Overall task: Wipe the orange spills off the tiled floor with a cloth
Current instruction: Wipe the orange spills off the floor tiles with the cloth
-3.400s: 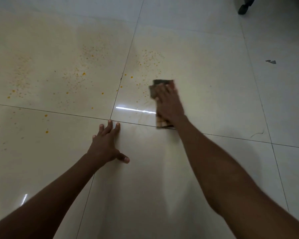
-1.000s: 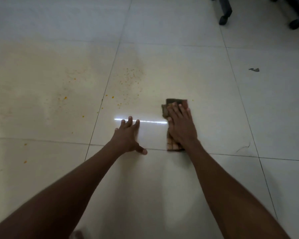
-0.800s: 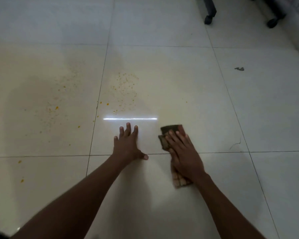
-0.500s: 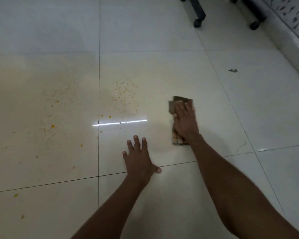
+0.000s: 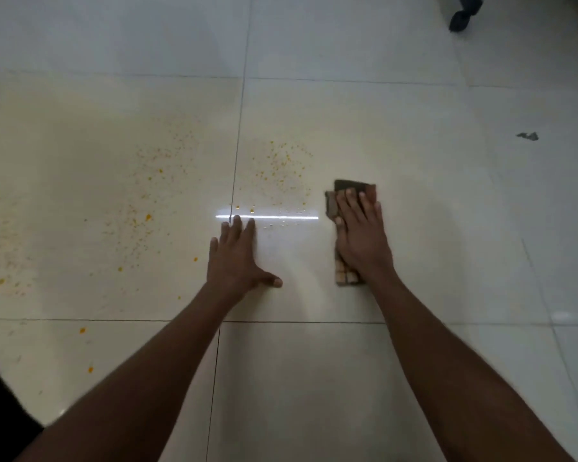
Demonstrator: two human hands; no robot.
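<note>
A folded brown checked cloth lies flat on the pale tiled floor. My right hand presses down on it, covering most of it. My left hand rests flat on the floor with fingers spread, a hand's width left of the cloth. A patch of small orange specks lies just up and left of the cloth. More orange spots scatter over the tile to the left, and further spots sit on the near left tile.
A dark chair caster stands at the top right. A small grey scrap lies on the floor to the right. A bright strip of reflected light runs between my hands.
My right hand has slid the cloth back and forth on the same tile, ending a little nearer the specks. My left hand shifted slightly on the floor. The view has swung.
</note>
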